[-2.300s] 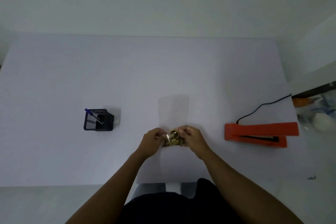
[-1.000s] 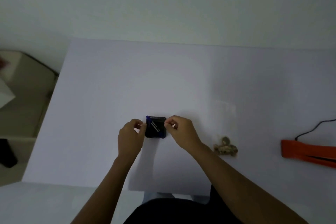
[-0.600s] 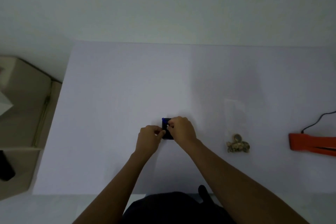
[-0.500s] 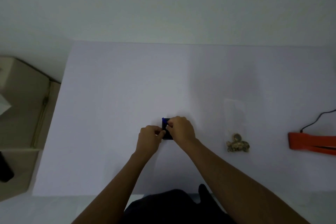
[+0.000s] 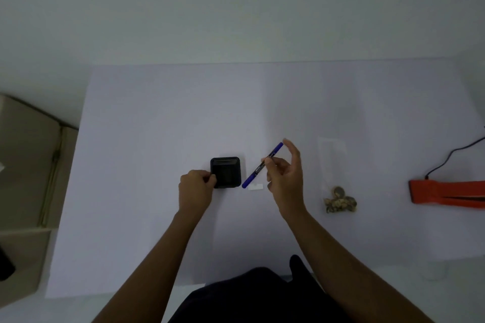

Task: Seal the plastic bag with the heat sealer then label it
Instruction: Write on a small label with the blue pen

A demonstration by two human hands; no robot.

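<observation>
A clear plastic bag (image 5: 332, 162) with small brownish pieces at its near end lies flat on the white table (image 5: 162, 118), right of my hands. The orange heat sealer (image 5: 446, 191) rests at the far right, its lid slightly raised. My right hand (image 5: 284, 174) holds a blue marker (image 5: 259, 167) tilted above the table. A small white label (image 5: 255, 187) lies on the table just under the marker's lower end. My left hand (image 5: 195, 187) grips the left side of the black pen holder (image 5: 225, 172).
A black cord (image 5: 451, 153) runs from the sealer off the right edge. Beige furniture (image 5: 23, 178) stands left of the table. The table's near edge runs just in front of my body.
My right hand has drawn the blue marker out of the black holder and moved right. A white label now lies beside the holder. The left hand stays on the holder.
</observation>
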